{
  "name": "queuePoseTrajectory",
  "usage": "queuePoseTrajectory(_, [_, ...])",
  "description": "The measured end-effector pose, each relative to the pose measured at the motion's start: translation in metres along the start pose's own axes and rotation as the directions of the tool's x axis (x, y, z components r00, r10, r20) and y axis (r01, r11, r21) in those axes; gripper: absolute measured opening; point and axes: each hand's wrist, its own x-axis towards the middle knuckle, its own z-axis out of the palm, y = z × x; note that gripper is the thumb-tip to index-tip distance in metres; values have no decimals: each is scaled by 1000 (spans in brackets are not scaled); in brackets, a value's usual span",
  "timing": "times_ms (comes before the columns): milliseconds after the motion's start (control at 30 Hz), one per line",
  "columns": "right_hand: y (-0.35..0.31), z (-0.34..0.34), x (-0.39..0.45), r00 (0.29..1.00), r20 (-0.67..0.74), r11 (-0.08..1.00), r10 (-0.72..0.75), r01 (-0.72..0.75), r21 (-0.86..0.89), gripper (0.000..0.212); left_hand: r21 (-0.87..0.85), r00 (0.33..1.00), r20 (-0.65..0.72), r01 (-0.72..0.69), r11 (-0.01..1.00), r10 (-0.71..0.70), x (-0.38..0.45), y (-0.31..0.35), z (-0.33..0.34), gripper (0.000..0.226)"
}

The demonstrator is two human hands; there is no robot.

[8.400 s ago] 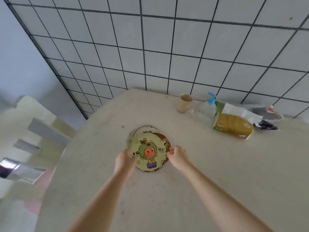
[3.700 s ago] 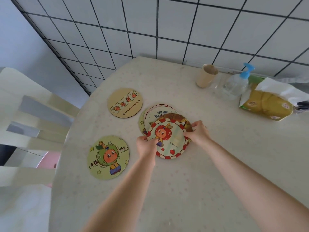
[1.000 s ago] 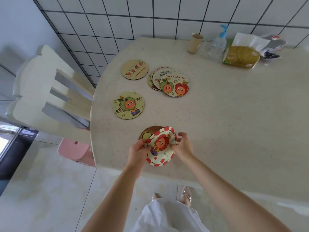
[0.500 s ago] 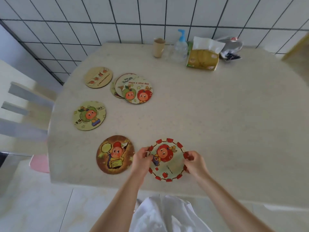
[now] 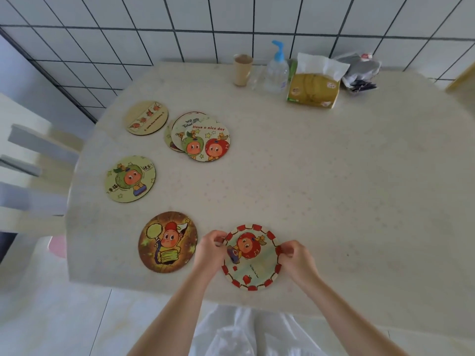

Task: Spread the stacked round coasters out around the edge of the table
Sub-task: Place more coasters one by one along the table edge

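Note:
A red-bordered coaster [image 5: 253,258] lies flat near the table's front edge. My left hand [image 5: 209,249] pinches its left rim and my right hand [image 5: 298,260] pinches its right rim. Left of it lies a brown coaster [image 5: 167,242]. A green coaster [image 5: 130,178] and a tan coaster [image 5: 147,117] lie further back along the left edge. A small stack of coasters [image 5: 203,137], topped by one reading "Have a nice day", sits inward from the tan one.
The beige table [image 5: 321,188] has a paper cup [image 5: 242,70], a pump bottle [image 5: 277,69], a yellow tissue pack [image 5: 313,84] and a grey bag [image 5: 359,71] along the tiled wall. A white chair [image 5: 33,170] stands at the left.
The red-bordered coaster came off the brown one, shifted right and now lies flat by the front edge, both hands still on its rim. The brown coaster stays where it was left.

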Motion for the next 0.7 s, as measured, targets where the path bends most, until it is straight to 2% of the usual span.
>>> queuePoseTrajectory(167, [-32,-8,21,993,-18,988,-115,113,-103,25,81,1000,13,-19,997,18,25,8,-19,28])
queuePoseTrajectory(367, [-115,0,77,978,8,967,-206,205,-153,25,80,998,-8,-67,995,68,96,52,-61,27])
queuePoseTrajectory(533, [-199,17,132,968,-41,949,-247,233,-212,27,71,989,-74,-121,990,126,162,97,-102,32])
queuePoseTrajectory(700, [-267,41,180,967,-38,941,-251,234,-246,32,17,975,-204,-88,996,90,217,133,-132,36])
